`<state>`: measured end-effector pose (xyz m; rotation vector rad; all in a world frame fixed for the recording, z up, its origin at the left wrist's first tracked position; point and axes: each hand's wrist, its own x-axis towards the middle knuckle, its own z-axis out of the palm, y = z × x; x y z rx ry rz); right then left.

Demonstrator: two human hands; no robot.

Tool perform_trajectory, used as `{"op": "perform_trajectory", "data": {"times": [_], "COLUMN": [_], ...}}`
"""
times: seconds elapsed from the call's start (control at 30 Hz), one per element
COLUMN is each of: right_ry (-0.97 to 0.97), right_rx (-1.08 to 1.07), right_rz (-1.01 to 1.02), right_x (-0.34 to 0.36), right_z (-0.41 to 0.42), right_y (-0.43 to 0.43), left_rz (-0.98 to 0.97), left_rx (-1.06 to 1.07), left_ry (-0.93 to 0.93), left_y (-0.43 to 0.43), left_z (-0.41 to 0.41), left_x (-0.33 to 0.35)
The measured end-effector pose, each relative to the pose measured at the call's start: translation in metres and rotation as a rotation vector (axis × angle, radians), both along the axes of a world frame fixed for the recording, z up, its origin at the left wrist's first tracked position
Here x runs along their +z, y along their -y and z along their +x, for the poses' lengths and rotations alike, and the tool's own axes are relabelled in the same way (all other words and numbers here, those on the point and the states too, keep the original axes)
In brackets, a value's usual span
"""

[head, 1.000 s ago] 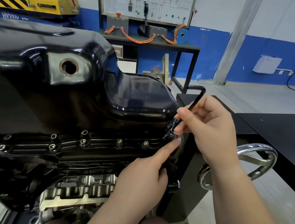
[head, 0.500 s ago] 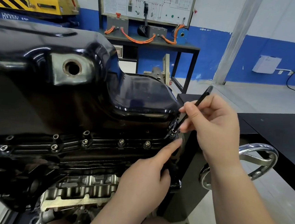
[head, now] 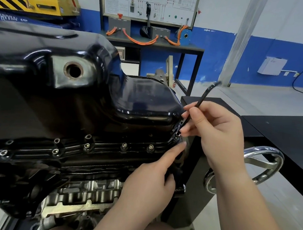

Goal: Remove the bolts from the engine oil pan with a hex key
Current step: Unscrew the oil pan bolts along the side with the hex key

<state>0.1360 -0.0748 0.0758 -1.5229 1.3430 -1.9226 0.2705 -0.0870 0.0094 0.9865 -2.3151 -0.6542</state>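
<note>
A glossy black oil pan (head: 61, 92) sits on top of the upturned engine, with several bolts along its front flange (head: 124, 146). At the pan's right corner, my right hand (head: 217, 133) pinches a black hex key (head: 202, 99) whose lower tip sits in the corner bolt (head: 177, 134). The key's bent upper end is blurred. My left hand (head: 150, 184) points its index finger at the flange just below that bolt, the other fingers curled and holding nothing.
A chrome handwheel (head: 264, 161) on the black engine stand is right of my hands. A black table (head: 292, 131) stands further right. Behind are a training board with orange cables (head: 148, 13) and a yellow lift (head: 32, 1).
My right hand has twirled the hex key in the corner bolt; its bent end swung from the left to the upper right. The left index finger stays by the bolt.
</note>
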Motion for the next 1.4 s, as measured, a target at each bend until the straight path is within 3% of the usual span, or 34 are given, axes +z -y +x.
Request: {"op": "perform_trajectory", "data": {"times": [0.17,0.4,0.73,1.1,1.4], "right_ry": [0.01,-0.018,-0.022,-0.106,-0.086], "right_rx": [-0.032,0.091,-0.033,0.041,-0.022], "right_rz": [0.022,0.02,0.022,0.046,0.078], "right_x": [0.0011,-0.0022,0.0022,0.0007,0.0015], "right_z": [-0.0044,-0.0019,-0.0028,-0.0045,-0.0044], "right_y": [0.0005,-0.0057,-0.0016,-0.004,-0.0017], "left_rz": [0.004,0.001,0.018,0.035,0.023], "left_rx": [-0.01,-0.005,-0.012,-0.017,-0.02], "left_ry": [-0.005,-0.003,0.001,0.001,-0.006], "left_y": [0.0004,-0.0004,0.0008,0.003,0.0031], "left_z": [-0.0008,-0.0011,-0.0008,-0.001,-0.0012], "left_x": [-0.0005,-0.0013,-0.0023,-0.0038,-0.0038]}}
